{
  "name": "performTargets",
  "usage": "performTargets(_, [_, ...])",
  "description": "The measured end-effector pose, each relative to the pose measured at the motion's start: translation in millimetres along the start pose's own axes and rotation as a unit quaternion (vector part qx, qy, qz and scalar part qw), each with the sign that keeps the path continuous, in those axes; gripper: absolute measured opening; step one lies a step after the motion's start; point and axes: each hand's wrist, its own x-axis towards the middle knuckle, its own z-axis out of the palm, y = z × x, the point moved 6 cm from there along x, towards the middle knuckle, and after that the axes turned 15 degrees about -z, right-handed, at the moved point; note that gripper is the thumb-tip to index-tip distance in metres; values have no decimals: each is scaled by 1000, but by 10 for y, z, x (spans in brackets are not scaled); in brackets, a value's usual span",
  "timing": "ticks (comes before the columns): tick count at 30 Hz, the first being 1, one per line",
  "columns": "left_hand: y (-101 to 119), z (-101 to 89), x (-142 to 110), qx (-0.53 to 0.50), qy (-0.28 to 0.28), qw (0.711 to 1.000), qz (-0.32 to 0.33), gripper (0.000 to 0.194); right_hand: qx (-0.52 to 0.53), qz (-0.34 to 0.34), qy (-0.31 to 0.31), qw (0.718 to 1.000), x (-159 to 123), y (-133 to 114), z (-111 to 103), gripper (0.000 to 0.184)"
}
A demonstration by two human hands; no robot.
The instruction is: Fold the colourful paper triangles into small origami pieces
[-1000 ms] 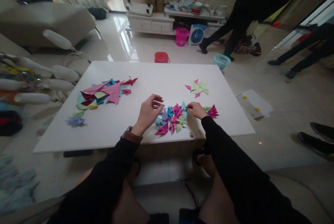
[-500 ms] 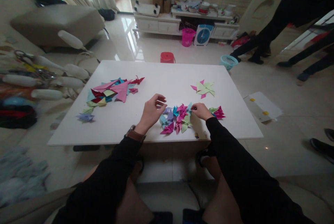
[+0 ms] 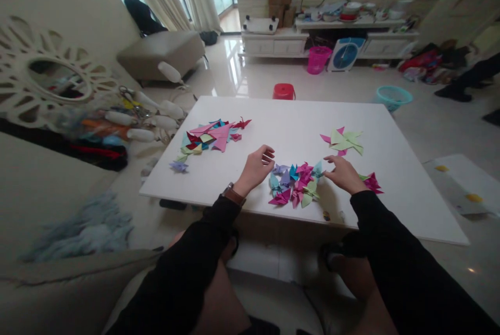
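Observation:
Folded paper pieces in pink, purple, blue and green (image 3: 299, 184) lie grouped close together near the front edge of the white table (image 3: 242, 178). At the group's left, my left hand (image 3: 258, 165) hovers with loosely bent fingers apart and nothing in them. My right hand (image 3: 344, 172) is at the right side, thumb and forefinger spread beside a light blue folded paper piece (image 3: 317, 169); whether a fingertip touches it I cannot tell. Just past that hand, a magenta folded paper piece (image 3: 374, 183) is partly hidden by it.
A pile of folded papers (image 3: 221, 134) covers the table's left part, with a lavender piece (image 3: 179, 166) below it. Light green and pink folded papers (image 3: 346, 139) lie far right. Beyond the table are a red stool (image 3: 284, 91) and a turquoise basket (image 3: 394, 96).
The view has turned left, so everything appears further right. My right thumb and forefinger have parted from their pinch at the light blue paper piece. My left hand keeps its pose.

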Motion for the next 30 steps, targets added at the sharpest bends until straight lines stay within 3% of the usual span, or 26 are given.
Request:
performTargets(3, [-214,-293,103,63,49,996,-40,23,-2,-13,16,1000,0,-100,-124,42])
performTargets(6, [-545,-769,221,179,127,971,-97,27,11,-20,29,999,-19,-209,-249,39])
performTargets(8, [-833,-1121,263,285,176,928,-163,36,18,-23,34,999,-36,-257,-310,38])
performTargets(10, [-1182,-1429,243,361,189,872,-271,48,21,-22,34,999,-51,-281,-347,36])
performTargets(13, [-1611,-1715,124,387,189,817,-383,62,23,-20,30,999,-62,-295,-371,35])
performTargets(16, [-1860,-1802,25,385,187,798,-424,71,21,-25,26,999,-57,-313,-377,34])
performTargets(20, [-2001,-1836,4,392,180,780,-453,87,19,-28,26,999,-46,-329,-377,32])
performTargets(25, [-1999,-1892,87,410,157,777,-452,85,17,-35,27,999,-37,-336,-363,31])
performTargets(30, [-1824,-1898,159,423,135,782,-437,78,23,-28,32,999,-40,-377,-386,28])
